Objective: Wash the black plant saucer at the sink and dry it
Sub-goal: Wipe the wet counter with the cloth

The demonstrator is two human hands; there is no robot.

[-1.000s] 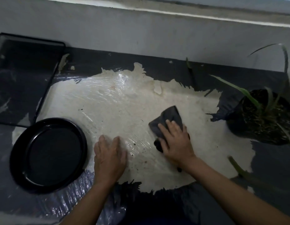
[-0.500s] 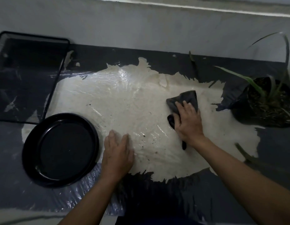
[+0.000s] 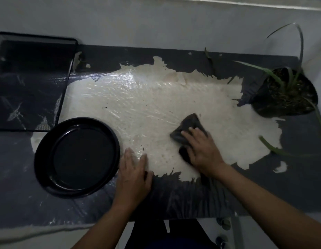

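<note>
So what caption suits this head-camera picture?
Right hand presses a dark cloth on the worn tabletop; left hand rests flat beside the black saucer.

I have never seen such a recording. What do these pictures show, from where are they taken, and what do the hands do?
There is no machine here: a person works with bare hands. All pictures come from one camera worn on the head, looking down; the last is the present moment. The table has a dark covering, worn to a pale patch in the middle. On it lie a black saucer at the left, a mesh tray behind it, and a potted plant at the right. The left hand rests flat on the table close beside the saucer and holds nothing. The right hand presses a dark cloth onto the pale patch. Neither hand holds the saucer.
</note>
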